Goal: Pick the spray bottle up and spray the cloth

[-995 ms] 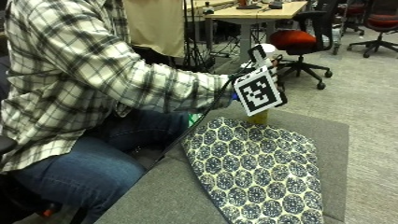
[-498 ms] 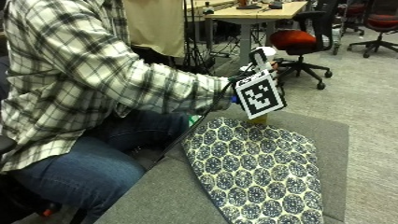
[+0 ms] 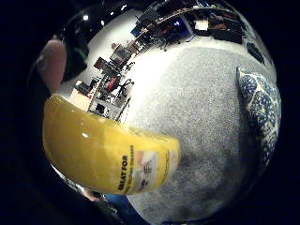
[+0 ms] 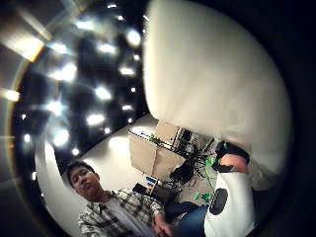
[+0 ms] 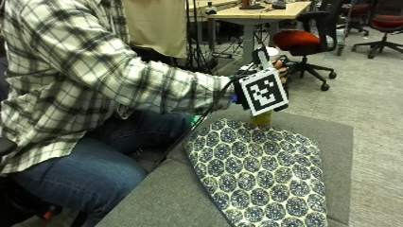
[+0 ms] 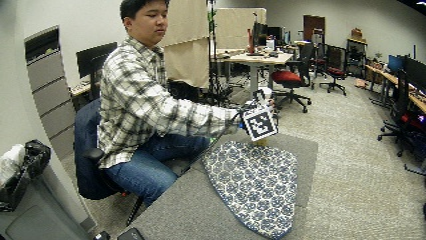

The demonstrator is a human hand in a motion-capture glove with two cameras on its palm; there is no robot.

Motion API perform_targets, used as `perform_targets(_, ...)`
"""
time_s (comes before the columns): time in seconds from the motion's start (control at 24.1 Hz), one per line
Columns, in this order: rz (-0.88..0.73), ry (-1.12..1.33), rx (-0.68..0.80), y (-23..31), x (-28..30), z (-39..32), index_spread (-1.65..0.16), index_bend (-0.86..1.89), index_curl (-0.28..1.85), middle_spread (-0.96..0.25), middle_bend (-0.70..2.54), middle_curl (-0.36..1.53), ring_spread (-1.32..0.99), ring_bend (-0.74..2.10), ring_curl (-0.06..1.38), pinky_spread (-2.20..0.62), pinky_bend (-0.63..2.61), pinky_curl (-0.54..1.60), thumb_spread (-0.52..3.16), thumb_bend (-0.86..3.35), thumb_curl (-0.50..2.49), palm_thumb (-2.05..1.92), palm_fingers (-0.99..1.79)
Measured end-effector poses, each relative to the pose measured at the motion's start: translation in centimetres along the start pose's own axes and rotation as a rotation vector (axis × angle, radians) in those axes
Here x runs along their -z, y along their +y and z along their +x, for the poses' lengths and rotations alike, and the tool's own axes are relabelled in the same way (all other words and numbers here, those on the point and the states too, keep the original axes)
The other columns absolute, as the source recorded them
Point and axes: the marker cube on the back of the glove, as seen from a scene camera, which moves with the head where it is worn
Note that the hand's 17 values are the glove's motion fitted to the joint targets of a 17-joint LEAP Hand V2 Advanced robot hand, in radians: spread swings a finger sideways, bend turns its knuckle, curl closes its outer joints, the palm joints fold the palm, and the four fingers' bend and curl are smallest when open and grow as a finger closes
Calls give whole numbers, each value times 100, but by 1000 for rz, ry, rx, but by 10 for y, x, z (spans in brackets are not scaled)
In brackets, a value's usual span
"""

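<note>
My gloved right hand point(image 5: 281, 72) grips a yellow spray bottle point(image 5: 261, 118) by its neck, with the fingers curled round it below the white spray head point(image 5: 271, 51). The bottle hangs upright just above the far end of the grey table point(image 5: 157, 203). Its yellow body point(image 3: 108, 154) fills much of the little finger side palm view. A blue and white patterned cloth point(image 5: 258, 175) lies flat on the table, its far edge under the bottle. From the palm, the cloth point(image 3: 260, 112) lies beside the bottle on the grey top point(image 3: 201, 122). The wide outside view shows the cloth point(image 6: 256, 182) too.
An office chair with a red seat point(image 5: 305, 40) and a wooden desk point(image 5: 252, 12) stand on the floor behind the table. My legs point(image 5: 94, 165) are at the table's left side. Bare grey table top runs along the cloth's left and right.
</note>
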Motion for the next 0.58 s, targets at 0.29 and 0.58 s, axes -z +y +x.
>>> perform_targets(0.29, -81, 26, -17, 6, 5, -5, -34, 6, 35, -10, 11, 41, -10, 43, 46, 8, 63, 43, 62, -2, 80, 105, 21)
perform_targets(0.58, -161, 97, -9, 13, 16, -15, -41, 13, 30, -11, 13, 35, -3, 27, 37, 12, 56, 37, 71, -4, 78, 98, -18)
